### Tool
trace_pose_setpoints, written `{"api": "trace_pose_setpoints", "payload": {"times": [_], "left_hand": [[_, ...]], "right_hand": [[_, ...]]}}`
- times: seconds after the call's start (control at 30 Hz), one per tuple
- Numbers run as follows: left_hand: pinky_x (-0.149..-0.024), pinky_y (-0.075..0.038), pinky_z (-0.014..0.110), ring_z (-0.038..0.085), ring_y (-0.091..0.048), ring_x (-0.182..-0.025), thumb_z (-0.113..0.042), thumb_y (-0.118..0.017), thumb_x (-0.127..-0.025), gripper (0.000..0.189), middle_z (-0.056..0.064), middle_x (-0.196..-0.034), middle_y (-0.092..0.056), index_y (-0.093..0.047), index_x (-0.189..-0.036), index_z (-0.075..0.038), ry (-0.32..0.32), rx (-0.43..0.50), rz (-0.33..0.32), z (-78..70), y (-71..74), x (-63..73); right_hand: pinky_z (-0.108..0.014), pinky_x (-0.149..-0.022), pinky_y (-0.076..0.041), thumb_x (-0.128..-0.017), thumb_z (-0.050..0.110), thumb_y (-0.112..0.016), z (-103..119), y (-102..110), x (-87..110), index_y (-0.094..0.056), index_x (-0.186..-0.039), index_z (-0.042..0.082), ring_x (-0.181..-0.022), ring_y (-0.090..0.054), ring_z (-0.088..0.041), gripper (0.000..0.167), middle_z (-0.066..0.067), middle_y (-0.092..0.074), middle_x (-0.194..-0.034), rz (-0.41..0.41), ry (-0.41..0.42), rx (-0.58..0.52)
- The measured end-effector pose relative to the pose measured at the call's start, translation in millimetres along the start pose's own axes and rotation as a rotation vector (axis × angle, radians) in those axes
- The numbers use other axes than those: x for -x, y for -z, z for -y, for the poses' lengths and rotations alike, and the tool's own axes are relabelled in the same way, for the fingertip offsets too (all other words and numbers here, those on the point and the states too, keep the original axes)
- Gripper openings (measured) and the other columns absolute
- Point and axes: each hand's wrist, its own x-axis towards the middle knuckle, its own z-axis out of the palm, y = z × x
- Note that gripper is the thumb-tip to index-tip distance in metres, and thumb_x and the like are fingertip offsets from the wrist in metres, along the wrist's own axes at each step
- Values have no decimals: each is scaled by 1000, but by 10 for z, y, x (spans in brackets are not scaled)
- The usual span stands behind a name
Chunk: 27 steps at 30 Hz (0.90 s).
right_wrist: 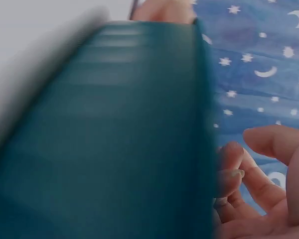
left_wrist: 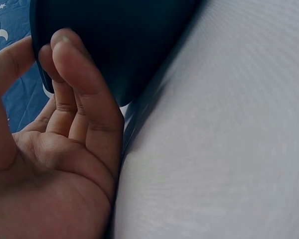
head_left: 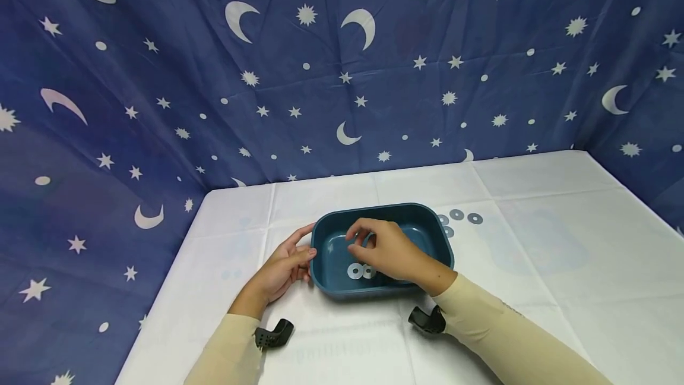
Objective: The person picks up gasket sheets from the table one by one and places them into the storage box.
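A dark teal rectangular box (head_left: 382,294) with rounded corners sits on the table. At its left end my left hand (head_left: 283,269) holds it, thumb at the rim and other fingers against the outer wall; in the left wrist view several fingertips (left_wrist: 79,72) press by that wall. My right hand (head_left: 392,248) hovers over the inside of the box, thumb and index finger curved with a gap between them and nothing visible in it. Below, two flat metal washers (head_left: 355,271) lie on the box floor, one partly covered by the hand. The box wall (right_wrist: 129,134) blocks much of the right wrist view.
Several more washers (head_left: 475,218) lie on the white tablecloth (head_left: 534,242), just beyond the box's right end. A blue curtain (head_left: 299,76) with moons and stars hangs behind and at the sides. Black wrist mounts (head_left: 275,334) sit by both cuffs.
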Motion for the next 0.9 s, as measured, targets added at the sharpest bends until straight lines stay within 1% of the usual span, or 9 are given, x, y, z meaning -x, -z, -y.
{"api": "trace_pose_setpoints", "payload": {"times": [0.13,0.23,0.3,0.43,0.47,0.6,0.67,0.8,0.9], "left_hand": [[-56,-52,20,7,-61,-62,-12,-55,-101,67,-5,-86,-65,-19,-159,-17,-4,-3,2,9,-19,-4],[-56,-52,21,7,-61,-62,-12,-55,-101,68,-5,-87,-64,-19,-159,-17,-6,-10,3,9,-19,-10],[-56,-52,21,7,-61,-62,-12,-55,-101,68,-5,-87,-64,-19,-159,-16,-5,-12,1,9,-13,-8],[-57,-52,21,8,-60,-62,-12,-54,-101,68,-3,-88,-64,-18,-159,-16,1,-9,-4,24,1,14],[-57,-52,21,8,-60,-63,-12,-54,-101,68,-3,-88,-64,-18,-159,-16,3,-7,-4,30,4,18],[-57,-51,22,8,-60,-63,-13,-55,-101,69,-2,-89,-63,-17,-159,-16,6,-4,-2,44,0,23],[-57,-51,22,8,-60,-64,-12,-54,-102,69,-2,-89,-63,-17,-159,-15,5,-3,0,38,-5,19],[-57,-51,21,8,-60,-64,-13,-54,-102,68,-2,-90,-64,-17,-159,-16,6,-11,-1,4,-20,8],[-57,-51,21,8,-60,-64,-14,-55,-102,69,-1,-91,-64,-17,-159,-16,9,-15,-6,-9,-12,20]], "right_hand": [[-27,-52,-49,-95,17,-67,93,206,163,-68,-108,16,-58,-56,-15,14,-3,-64,-90,5,-25,-69],[-28,-54,-51,-96,18,-67,87,338,277,-67,-110,17,-59,-59,-15,15,-4,-63,-93,-1,-65,-80],[-29,-57,-53,-96,18,-67,69,419,330,-67,-111,17,-61,-61,-19,15,-4,-63,-94,-11,-91,-75],[-31,-59,-54,-97,19,-66,-2,592,388,-66,-112,17,-63,-61,-22,16,-5,-64,-94,-49,-108,-37],[-31,-59,-54,-97,19,-66,-25,640,396,-66,-112,17,-64,-61,-25,16,-5,-64,-94,-62,-115,-30],[-30,-58,-52,-98,17,-65,-144,839,428,-65,-114,14,-63,-60,-30,17,-10,-64,-94,-118,-142,-9],[-29,-58,-51,-98,18,-64,-211,936,427,-65,-115,13,-63,-61,-31,17,-14,-63,-95,-145,-165,1],[-27,-55,-48,-98,18,-63,-360,1108,407,-65,-115,8,-59,-59,-21,19,-18,-63,-95,-207,-198,32],[-26,-53,-46,-99,18,-62,-460,1191,380,-65,-115,7,-57,-58,-16,20,-18,-62,-92,-226,-220,46]]}}
